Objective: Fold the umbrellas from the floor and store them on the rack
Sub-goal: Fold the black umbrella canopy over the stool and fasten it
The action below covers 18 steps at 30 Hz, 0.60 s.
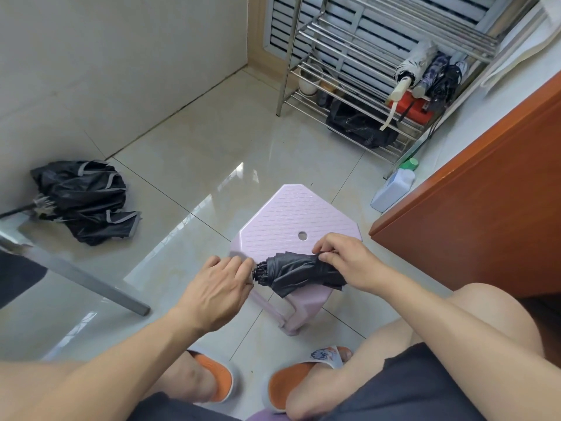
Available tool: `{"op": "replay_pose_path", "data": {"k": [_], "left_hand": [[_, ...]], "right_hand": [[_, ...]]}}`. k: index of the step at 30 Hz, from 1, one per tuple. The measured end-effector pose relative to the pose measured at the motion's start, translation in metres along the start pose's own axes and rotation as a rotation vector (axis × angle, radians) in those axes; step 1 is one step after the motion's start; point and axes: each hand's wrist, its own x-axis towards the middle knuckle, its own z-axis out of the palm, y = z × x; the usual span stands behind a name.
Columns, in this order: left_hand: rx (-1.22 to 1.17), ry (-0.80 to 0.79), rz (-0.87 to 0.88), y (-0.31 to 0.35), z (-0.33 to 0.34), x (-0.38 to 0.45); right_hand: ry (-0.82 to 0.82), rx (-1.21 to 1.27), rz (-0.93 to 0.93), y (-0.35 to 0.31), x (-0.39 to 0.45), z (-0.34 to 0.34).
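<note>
A small black umbrella, collapsed and rolled, lies across the near edge of a lilac plastic stool. My left hand pinches its rib-tip end on the left. My right hand grips the fabric on the right, fingers on a thin strap. A second black umbrella with grey trim lies crumpled and unfolded on the floor at the left. The metal rack stands at the back right. Three folded umbrellas rest on its middle shelf.
A dark bag sits on the rack's lowest shelf, a red box under the stored umbrellas. A white bottle with a green cap stands beside an orange-brown cabinet. A grey metal leg crosses the floor at left.
</note>
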Motion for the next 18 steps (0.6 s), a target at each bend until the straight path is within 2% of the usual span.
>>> {"op": "replay_pose_path", "data": {"k": [5,8,12,18], "left_hand": [[0.055,-0.018,-0.070,0.002,0.002,0.001],[0.097,0.003,-0.080,0.005,0.002,-0.001],[0.142,0.028,-0.067,0.006,0.001,-0.001],[0.177,0.046,-0.065,0.008,0.004,-0.003]], "right_hand": [[0.067,0.172,0.162,0.007,0.009,-0.001],[0.094,0.177,0.189,0.006,0.012,0.000],[0.089,0.016,0.223,0.000,0.020,0.009],[0.041,-0.263,0.368,-0.008,0.034,0.023]]}}
